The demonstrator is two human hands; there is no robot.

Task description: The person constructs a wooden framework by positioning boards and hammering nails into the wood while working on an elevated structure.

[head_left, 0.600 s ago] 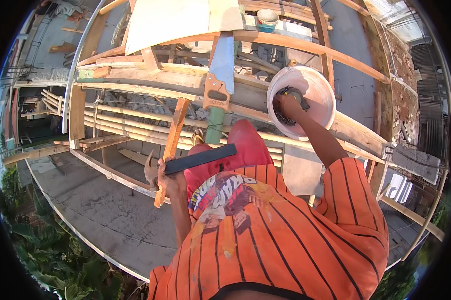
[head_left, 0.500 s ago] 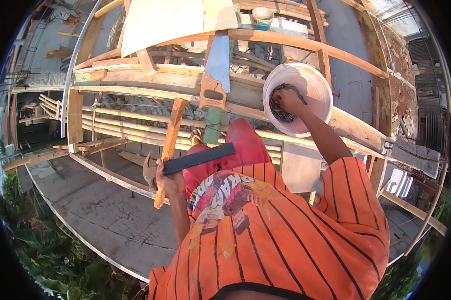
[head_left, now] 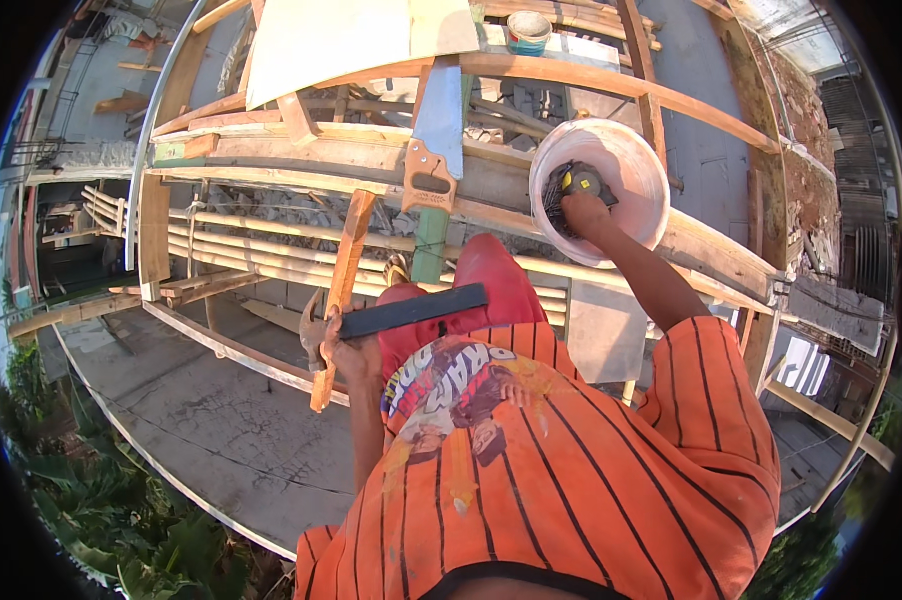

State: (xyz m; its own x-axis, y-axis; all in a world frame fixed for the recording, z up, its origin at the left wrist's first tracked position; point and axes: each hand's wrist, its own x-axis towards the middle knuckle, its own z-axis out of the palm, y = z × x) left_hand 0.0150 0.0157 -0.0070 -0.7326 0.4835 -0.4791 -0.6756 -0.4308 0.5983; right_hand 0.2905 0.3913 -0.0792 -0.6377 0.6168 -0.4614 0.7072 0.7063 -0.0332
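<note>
My left hand (head_left: pixel 355 352) is closed around a claw hammer (head_left: pixel 313 335) and a short orange-brown wooden stick (head_left: pixel 355 235). The hammer's broad dark handle (head_left: pixel 416 311) points right across my red-clad thighs, while the stick stands slanted. Inside a pale, dirty bucket (head_left: pixel 643 195), my right hand (head_left: pixel 585 212) grips a black and yellow tape measure (head_left: pixel 583 181); its fingertips are partly hidden. Dark nails (head_left: pixel 554 205) lie in the bucket beside the hand.
A handsaw (head_left: pixel 433 170) hangs over the timber beam ahead. Pale board (head_left: pixel 341 45) and a small paint tub (head_left: pixel 527 33) lie beyond. Wooden beams (head_left: pixel 611 82) and bamboo poles (head_left: pixel 261 238) cross in front, with gaps showing rubble below. Plants (head_left: pixel 121 500) grow at lower left.
In the bucket, the black and yellow tape measure has come into view at my right hand, whose fingers have turned. My left hand has shifted slightly right with the hammer and stick.
</note>
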